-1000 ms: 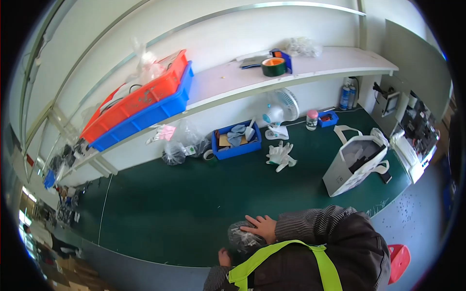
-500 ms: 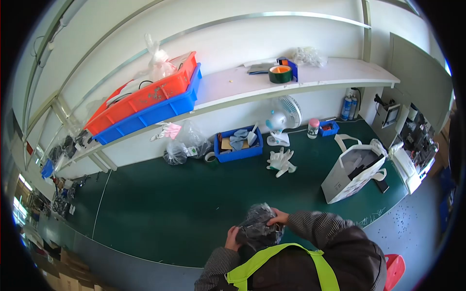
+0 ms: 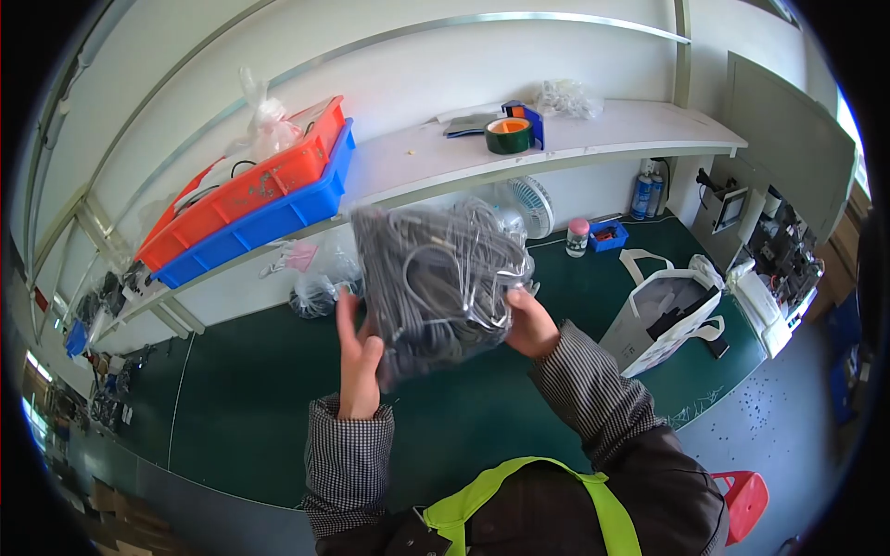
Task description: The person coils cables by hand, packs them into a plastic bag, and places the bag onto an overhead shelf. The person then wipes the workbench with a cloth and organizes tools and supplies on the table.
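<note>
So here's where things stand: the bag (image 3: 440,278) is off the table (image 3: 250,398), up in the air in front of the person. It's see-through plastic, packed with what look like dark cords (image 3: 428,280), plus some pale shiny bits (blurry, so don't quote me). The right hand (image 3: 532,324) has hold of its right edge, thumb on the near side. The left hand (image 3: 357,371) is at the lower left edge with thumb and fingers spread apart, not closed up. Can't tell if it's touching or bearing any weight.

Progress-wise, I'd call the pick-up part done. What isn't done: the bag isn't set down anywhere, and the cords all look to be inside the plastic. Whether it's sealed, no idea, I can't make out the opening.

Around it, the tote (image 3: 640,329) stands on the table off to the right, and the fan (image 3: 532,208) is partly hidden behind the bag. Up on the shelf (image 3: 408,176) there's tape (image 3: 509,136) and a red bin (image 3: 260,176) sitting in a blue one.
</note>
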The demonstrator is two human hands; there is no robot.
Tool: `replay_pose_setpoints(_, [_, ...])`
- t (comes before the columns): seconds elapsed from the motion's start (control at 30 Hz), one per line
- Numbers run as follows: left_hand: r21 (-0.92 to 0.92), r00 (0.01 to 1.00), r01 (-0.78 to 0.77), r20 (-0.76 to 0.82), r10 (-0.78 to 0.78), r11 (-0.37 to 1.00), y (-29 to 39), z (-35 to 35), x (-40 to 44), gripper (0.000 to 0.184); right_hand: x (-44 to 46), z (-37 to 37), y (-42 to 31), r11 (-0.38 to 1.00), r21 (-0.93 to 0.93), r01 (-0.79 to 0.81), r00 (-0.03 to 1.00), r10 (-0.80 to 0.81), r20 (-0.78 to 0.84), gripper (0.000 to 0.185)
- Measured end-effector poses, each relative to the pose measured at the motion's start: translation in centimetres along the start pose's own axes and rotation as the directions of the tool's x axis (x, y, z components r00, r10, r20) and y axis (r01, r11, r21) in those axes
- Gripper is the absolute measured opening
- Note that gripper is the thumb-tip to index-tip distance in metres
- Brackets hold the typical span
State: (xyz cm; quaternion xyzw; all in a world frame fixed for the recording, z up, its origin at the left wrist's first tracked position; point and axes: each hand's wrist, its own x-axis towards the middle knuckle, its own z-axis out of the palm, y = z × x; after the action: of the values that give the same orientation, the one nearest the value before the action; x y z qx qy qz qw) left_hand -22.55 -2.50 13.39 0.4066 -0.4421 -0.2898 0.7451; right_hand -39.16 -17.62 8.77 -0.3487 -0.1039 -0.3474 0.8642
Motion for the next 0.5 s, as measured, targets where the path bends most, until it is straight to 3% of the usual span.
replay_pose_setpoints(0.2, [0.237, 0.999, 0.017, 0.046, -0.028, 0.971, -2.1, -0.1, 0.3, 0.087, 1.0, -1.5, 2.6, 0.996, -0.08, -0.042, 0.987, 0.03, -0.155, 0.053])
replay_pose_setpoints(0.37, [0.233, 0.996, -0.048, 0.082, 0.03, 0.971, -0.2, -0.4, 2.0, 0.081, 4.1, 1.0, 1.5, 0.97, 0.241, -0.025, 0.978, 0.074, -0.194, 0.045])
replay_pose_setpoints(0.43, [0.039, 0.982, -0.187, 0.047, 0.185, 0.982, 1.0, -0.1, 2.7, 0.079, 6.9, 3.7, -0.1, 0.945, 0.322, -0.053, 0.982, 0.107, -0.154, 0.046])
replay_pose_setpoints(0.5, [-0.153, 0.945, -0.322, -0.001, 0.326, 0.934, 1.9, 0.0, 3.5, 0.077, 10.5, 5.8, -1.9, 0.933, 0.344, -0.109, 0.994, 0.111, 0.013, 0.041])
